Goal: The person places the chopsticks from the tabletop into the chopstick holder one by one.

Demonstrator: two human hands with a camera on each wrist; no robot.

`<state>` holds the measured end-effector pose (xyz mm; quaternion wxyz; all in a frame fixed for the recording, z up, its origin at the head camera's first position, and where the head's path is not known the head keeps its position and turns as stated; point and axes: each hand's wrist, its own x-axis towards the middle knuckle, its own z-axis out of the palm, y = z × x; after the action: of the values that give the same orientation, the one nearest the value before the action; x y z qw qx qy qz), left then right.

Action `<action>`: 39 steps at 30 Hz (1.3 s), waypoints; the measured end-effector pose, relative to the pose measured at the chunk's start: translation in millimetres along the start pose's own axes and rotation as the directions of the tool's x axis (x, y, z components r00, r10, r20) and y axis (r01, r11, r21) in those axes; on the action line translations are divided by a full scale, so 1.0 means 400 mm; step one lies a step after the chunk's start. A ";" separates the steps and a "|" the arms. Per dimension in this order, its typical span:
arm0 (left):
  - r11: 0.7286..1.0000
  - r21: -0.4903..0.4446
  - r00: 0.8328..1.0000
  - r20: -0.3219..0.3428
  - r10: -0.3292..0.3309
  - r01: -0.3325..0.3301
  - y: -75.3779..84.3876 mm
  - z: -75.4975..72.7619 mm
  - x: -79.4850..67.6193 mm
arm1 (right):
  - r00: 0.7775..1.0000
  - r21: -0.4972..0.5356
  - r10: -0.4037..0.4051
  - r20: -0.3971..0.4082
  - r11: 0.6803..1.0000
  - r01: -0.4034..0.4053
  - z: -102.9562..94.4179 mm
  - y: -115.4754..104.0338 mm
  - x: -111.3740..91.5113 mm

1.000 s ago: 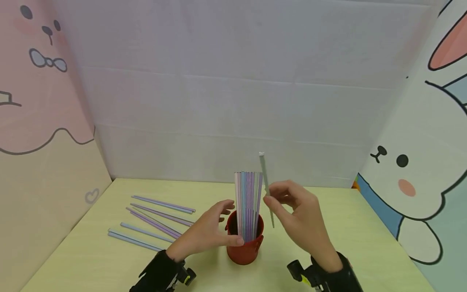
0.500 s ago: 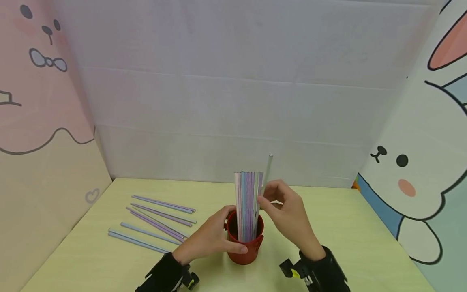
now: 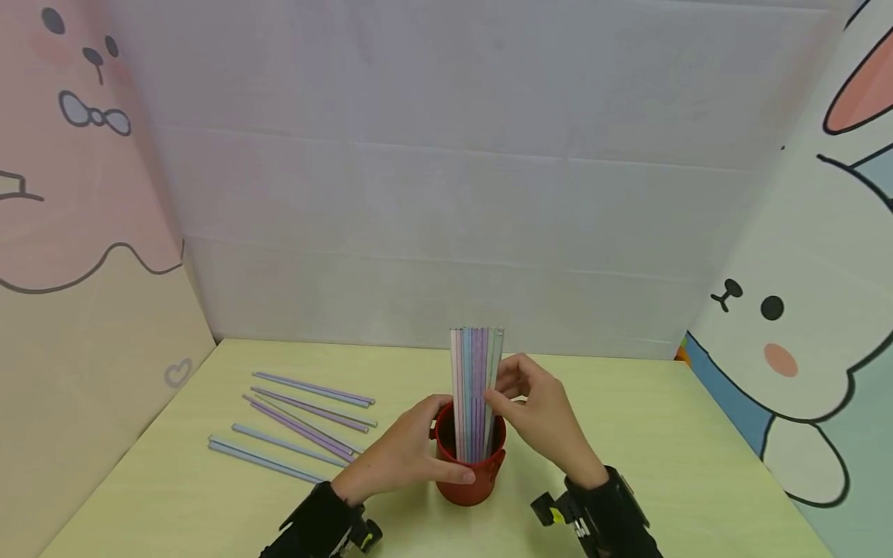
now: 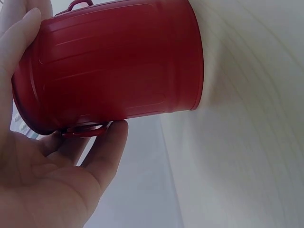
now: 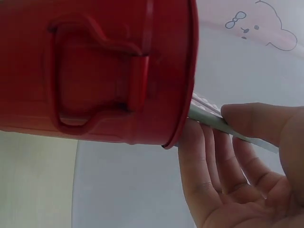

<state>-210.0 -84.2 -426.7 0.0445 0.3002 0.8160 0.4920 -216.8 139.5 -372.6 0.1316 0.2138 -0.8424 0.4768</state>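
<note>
A small red metal bucket with side handles stands on the table, holding an upright bundle of pink, blue, purple and green chopsticks. My left hand grips the bucket by its upper part. The left wrist view shows its fingers near a handle and round the red wall. At the bundle's right side, my right hand pinches a pale green chopstick between thumb and fingers. That chopstick's lower end is inside the bucket, hidden by the rim in the right wrist view.
Several blue and purple chopsticks lie loose on the light wooden table, left of the bucket; my left forearm covers some ends. A white sheet rises behind the table, with cartoon-printed panels on both sides.
The right hand has moved left and lowered the green chopstick from beside the bucket into it. The left hand has closed in on the bucket and now holds it.
</note>
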 end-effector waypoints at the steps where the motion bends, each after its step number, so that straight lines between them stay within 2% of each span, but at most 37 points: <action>1: 1.000 0.003 1.000 -0.001 -0.002 0.002 0.000 0.000 0.000 | 1.000 -0.007 0.002 -0.001 1.000 -0.002 0.001 0.001 0.000; 7: 1.000 0.018 1.000 -0.003 -0.011 0.011 -0.002 0.001 0.001 | 1.000 -0.094 -0.017 -0.010 0.995 0.016 0.002 0.000 0.001; 13: 1.000 0.022 1.000 0.000 -0.009 0.009 -0.002 0.001 0.002 | 0.997 -0.194 -0.049 -0.055 0.980 0.038 -0.012 -0.011 -0.006; 21: 1.000 0.018 1.000 0.009 -0.016 0.016 -0.001 -0.001 0.000 | 0.994 -0.223 -0.079 -0.072 0.973 0.061 -0.035 -0.021 -0.005; 25: 0.996 0.073 0.999 0.013 -0.044 0.043 0.005 -0.015 -0.008 | 0.994 -0.221 -0.089 -0.070 0.973 0.071 -0.044 -0.033 -0.007; 29: 0.984 0.168 0.998 0.002 -0.059 0.058 0.008 -0.056 -0.033 | 0.992 -0.221 -0.107 -0.066 0.971 0.090 -0.059 -0.052 -0.015; 33: 0.950 0.308 0.999 -0.010 -0.040 0.041 0.004 -0.124 -0.075 | 0.991 -0.208 -0.129 -0.041 0.971 0.118 -0.078 -0.066 -0.031; 39: 0.846 0.533 0.998 -0.031 0.049 -0.025 -0.029 -0.233 -0.152 | 0.986 -0.238 -0.164 0.022 0.957 0.165 -0.097 -0.083 -0.064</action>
<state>-200.2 -192.9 -402.1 -0.0674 0.3056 0.9152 0.2537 -177.6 163.7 -339.0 0.1944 0.2663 -0.8731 0.3592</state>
